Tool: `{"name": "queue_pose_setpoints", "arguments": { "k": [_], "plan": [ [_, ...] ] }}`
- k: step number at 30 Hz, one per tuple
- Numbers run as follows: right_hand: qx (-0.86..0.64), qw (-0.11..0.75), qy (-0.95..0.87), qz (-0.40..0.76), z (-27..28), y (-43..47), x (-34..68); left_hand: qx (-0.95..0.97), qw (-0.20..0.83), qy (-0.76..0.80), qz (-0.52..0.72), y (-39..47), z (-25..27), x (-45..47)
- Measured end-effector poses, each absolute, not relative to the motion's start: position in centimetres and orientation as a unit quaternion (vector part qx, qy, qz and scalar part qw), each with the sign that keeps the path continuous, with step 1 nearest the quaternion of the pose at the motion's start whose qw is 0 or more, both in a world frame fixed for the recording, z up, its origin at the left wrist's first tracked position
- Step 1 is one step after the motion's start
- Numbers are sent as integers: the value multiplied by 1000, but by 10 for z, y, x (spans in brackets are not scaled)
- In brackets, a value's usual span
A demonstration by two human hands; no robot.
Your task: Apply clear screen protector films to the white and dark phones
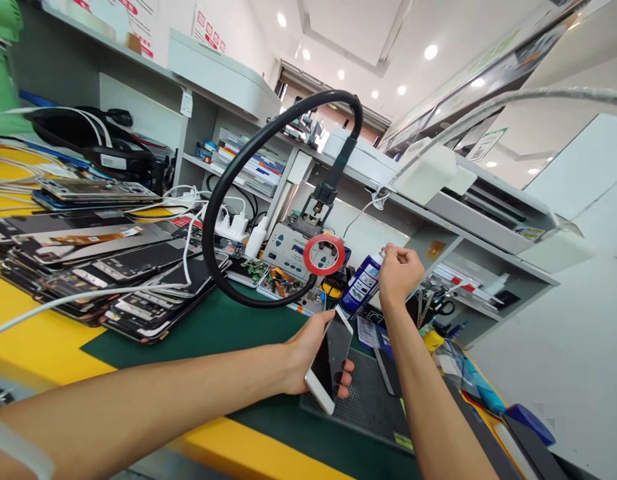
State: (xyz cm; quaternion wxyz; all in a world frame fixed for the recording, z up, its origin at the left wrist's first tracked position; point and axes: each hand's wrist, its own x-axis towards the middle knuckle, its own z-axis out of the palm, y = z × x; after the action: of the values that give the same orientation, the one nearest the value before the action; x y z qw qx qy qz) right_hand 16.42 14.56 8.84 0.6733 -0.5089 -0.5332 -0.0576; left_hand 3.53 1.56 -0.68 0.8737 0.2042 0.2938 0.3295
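Note:
My left hand (305, 353) is wrapped round a white-framed smartphone (334, 357), fingers curling round its far edge. The phone's dark, glossy screen faces up and it is held above the green mat (268, 327). Beside the top of a blue can (361, 285) is my right hand (401, 272), raised with its fingers curled closed. What these fingers hold, if anything, is hidden; whether they touch the can's top I cannot tell. Under the phone lies a dark perforated pad (373, 393).
Stacked phone screens and parts (138, 287) cover the left side, with a white cable (88, 297) across them. A thick black hose (228, 180) loops before a grey control box (288, 248). A red tape roll (324, 255) hangs there. Scissors (444, 308) stand at right.

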Motion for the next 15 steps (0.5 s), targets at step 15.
{"name": "queue_pose_setpoints", "arguments": {
  "k": [15],
  "plan": [
    [-449, 705, -539, 102, 96, 146, 170, 215, 873, 286, 331, 17, -11, 35]
  ]
}}
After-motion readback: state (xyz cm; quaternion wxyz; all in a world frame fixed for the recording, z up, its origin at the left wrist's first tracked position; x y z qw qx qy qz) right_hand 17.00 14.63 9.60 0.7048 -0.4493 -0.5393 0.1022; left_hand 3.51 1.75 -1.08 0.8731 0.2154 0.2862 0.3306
